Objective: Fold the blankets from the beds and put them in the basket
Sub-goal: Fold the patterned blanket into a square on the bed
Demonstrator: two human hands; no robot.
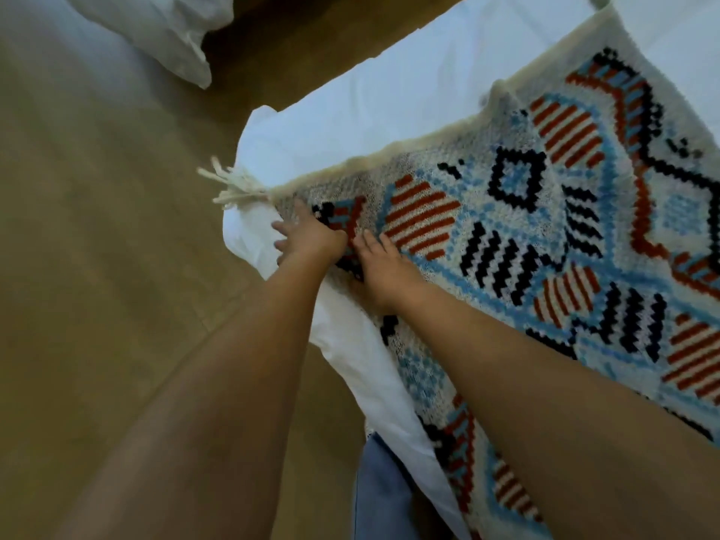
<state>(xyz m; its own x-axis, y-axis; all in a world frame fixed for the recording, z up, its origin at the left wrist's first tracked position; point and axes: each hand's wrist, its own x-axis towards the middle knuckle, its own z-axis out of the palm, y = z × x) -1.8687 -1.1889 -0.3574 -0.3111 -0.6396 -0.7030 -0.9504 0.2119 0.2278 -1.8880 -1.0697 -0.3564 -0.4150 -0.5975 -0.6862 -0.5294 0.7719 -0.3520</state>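
1. Reaching out from the head view, both bare arms stretch toward the near corner of a bed [389,91] covered in a white sheet.
2. Spread over that bed lies the blanket [545,235], a knitted piece patterned in cream, light blue, rust red and black, with a cream border along its far edge.
3. At the blanket's corner, the left hand [311,237] rests with its fingers [281,228] spread; some lie on the knit and some reach past its edge onto the white sheet. Whether it pinches the fabric cannot be told.
4. Just beside it, to its right and almost touching, the right hand [383,267] lies palm down on the blanket, its fingers close together and pointing away from the person. Whether it grips the fabric underneath cannot be told either.
5. Beyond the left hand, a cream tassel [232,185] sticks out from the blanket's corner and hangs past the bed's edge.
6. Left of both hands lies a tan floor [97,247], well below the bed.
7. Far beyond the left hand, at the upper left, the white bedding of a second bed [156,29] shows, blurred.
8. Below the right forearm, the blanket drapes down the side of the bed, next to a patch of blue cloth [383,489] at the bottom edge.
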